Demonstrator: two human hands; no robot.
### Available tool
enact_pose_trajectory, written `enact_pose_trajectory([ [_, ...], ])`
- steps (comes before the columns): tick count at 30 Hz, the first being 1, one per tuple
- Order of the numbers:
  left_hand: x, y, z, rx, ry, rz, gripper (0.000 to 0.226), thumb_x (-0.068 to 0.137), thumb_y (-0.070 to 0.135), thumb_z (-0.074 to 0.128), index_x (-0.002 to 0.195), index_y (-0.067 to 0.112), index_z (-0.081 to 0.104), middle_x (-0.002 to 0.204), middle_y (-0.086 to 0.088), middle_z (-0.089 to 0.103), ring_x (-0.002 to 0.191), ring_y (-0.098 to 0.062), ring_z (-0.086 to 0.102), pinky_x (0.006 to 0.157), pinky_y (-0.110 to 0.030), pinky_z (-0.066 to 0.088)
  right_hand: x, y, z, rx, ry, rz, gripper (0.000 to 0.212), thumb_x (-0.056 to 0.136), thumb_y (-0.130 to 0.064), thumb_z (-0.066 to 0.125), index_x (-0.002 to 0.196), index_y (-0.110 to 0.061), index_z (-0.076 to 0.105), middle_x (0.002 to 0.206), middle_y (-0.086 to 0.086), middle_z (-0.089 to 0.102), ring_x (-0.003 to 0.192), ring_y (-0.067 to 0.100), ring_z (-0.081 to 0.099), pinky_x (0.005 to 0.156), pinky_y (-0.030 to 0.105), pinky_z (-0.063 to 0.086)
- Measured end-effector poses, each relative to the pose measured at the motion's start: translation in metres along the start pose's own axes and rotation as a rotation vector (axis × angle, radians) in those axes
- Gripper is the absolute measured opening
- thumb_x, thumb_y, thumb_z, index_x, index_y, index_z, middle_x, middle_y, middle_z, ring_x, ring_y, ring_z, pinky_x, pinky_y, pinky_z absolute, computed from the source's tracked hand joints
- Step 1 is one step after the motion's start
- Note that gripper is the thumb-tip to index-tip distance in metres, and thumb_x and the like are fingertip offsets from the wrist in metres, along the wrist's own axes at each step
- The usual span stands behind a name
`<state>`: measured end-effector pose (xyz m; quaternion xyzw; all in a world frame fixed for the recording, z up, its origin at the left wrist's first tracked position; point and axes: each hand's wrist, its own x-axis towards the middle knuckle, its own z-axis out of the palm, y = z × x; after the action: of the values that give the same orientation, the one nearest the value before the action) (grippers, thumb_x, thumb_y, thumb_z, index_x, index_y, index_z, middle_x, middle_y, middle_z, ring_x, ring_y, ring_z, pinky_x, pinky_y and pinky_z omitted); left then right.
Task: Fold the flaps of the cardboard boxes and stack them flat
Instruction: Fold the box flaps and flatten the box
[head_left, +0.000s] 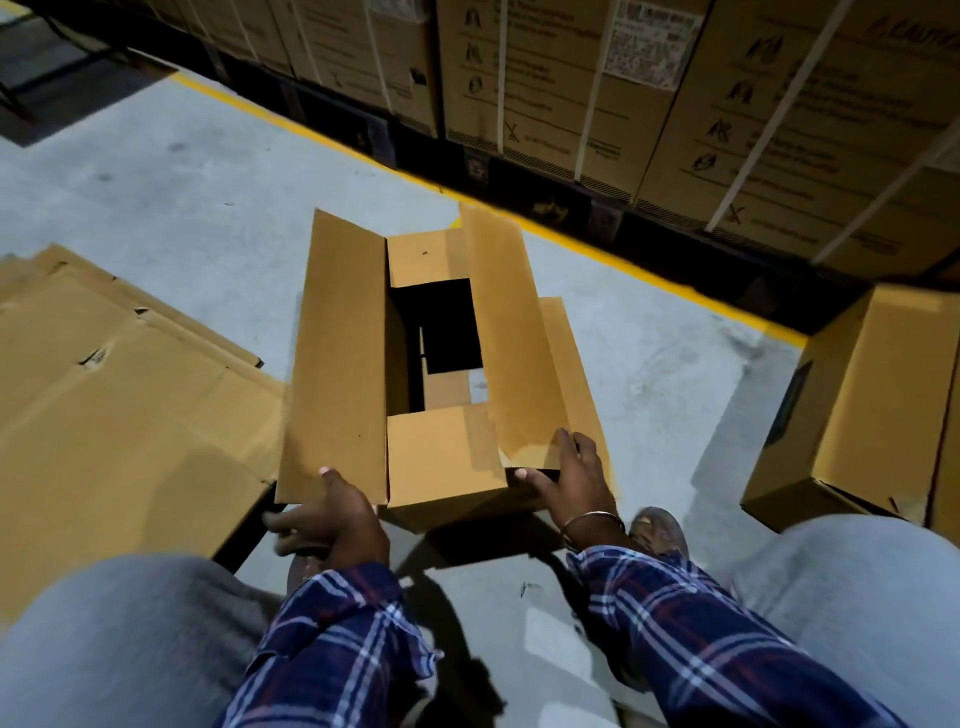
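open box: cardboard box (447, 457) sits on the grey concrete floor (171, 208), centre of view, just ahead of the person's knees
top flaps: all four open; left long flap (337, 358) stands up and leans outward, right long flap (511, 332) stands tilted outward, far short flap (426, 257) and near short flap (441, 457) lie roughly level over the opening
bottom: partly open, floor shows through a gap between the bottom flaps
left hand: left hand (332, 525) grips the near corner of the left long flap, thumb on the inner face, fingers (283, 527) curled round under the edge
right hand: right hand (571, 480) holds the near end of the right long flap, thumb on the near edge, fingers (569, 441) curled over the flap's inner face
wrist: thin metal bangle (592, 519) on the right wrist
sleeves: blue plaid sleeves (691, 623) on both arms
flat stack: flattened cardboard (114, 395) lies on the floor left of the open box, its right edge touching or just beside the left flap, cannot tell which
other box: closed cardboard box (872, 400) stands on the floor at right, well apart from the open one
background: row of large printed cartons (571, 88) with white straps behind a yellow floor line (291, 122)
legs: grey trouser knees (104, 639) at bottom left and right; a shoe (660, 530) just behind the right wrist
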<state>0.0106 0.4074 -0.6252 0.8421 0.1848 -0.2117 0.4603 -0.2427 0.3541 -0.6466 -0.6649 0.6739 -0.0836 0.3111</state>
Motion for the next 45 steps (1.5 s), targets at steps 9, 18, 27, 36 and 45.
enact_pose_trajectory([
  [9,0.009,-0.006,0.023,0.587,0.070,0.629,0.099,0.081,0.010,0.069,0.158,0.041,0.016,0.171,0.000,-0.003,0.154,-0.045,-0.001,0.122,-0.062,0.012,0.000,-0.003,-0.018,0.590,0.311,0.424,0.062,0.104,-0.055,0.043,0.121,0.000,0.064,0.121,0.020,0.065,0.111,0.036,0.060,0.093,0.038,0.044],
  [18,0.027,-0.011,0.026,0.798,-0.293,0.208,0.076,0.095,0.044,0.055,0.161,0.032,0.019,0.171,-0.012,-0.005,0.154,-0.045,-0.012,0.119,-0.071,0.007,0.040,0.018,-0.049,0.591,0.677,0.780,0.088,0.093,-0.021,0.071,0.159,-0.004,0.015,0.158,0.018,0.025,0.137,0.040,0.040,0.109,0.049,0.038],
  [27,0.026,-0.007,0.053,0.768,-0.504,0.464,0.095,0.093,0.072,0.051,0.164,0.032,0.004,0.169,-0.022,0.010,0.153,-0.045,0.015,0.119,-0.066,0.024,0.060,0.029,-0.043,0.017,0.261,0.494,0.072,0.102,-0.039,0.048,0.161,-0.017,0.014,0.169,0.017,0.001,0.157,0.031,-0.006,0.123,0.057,0.001],
  [36,0.031,-0.010,0.079,0.475,-0.791,0.193,0.094,0.090,0.074,0.056,0.163,0.023,0.023,0.165,-0.010,0.032,0.146,-0.038,0.038,0.113,-0.052,0.035,0.077,0.015,0.000,0.454,-0.156,0.494,0.092,0.088,-0.082,0.043,0.154,-0.019,0.038,0.158,0.012,0.041,0.141,0.037,0.042,0.115,0.050,0.032],
  [45,0.041,-0.016,0.092,0.437,-0.750,0.241,0.086,0.093,0.071,0.054,0.162,0.033,0.019,0.167,-0.006,0.030,0.147,-0.037,0.036,0.117,-0.055,0.035,0.103,0.016,0.007,0.455,-0.104,0.484,0.095,0.081,-0.088,0.043,0.148,-0.021,0.045,0.150,0.011,0.051,0.131,0.037,0.051,0.111,0.053,0.039],
])
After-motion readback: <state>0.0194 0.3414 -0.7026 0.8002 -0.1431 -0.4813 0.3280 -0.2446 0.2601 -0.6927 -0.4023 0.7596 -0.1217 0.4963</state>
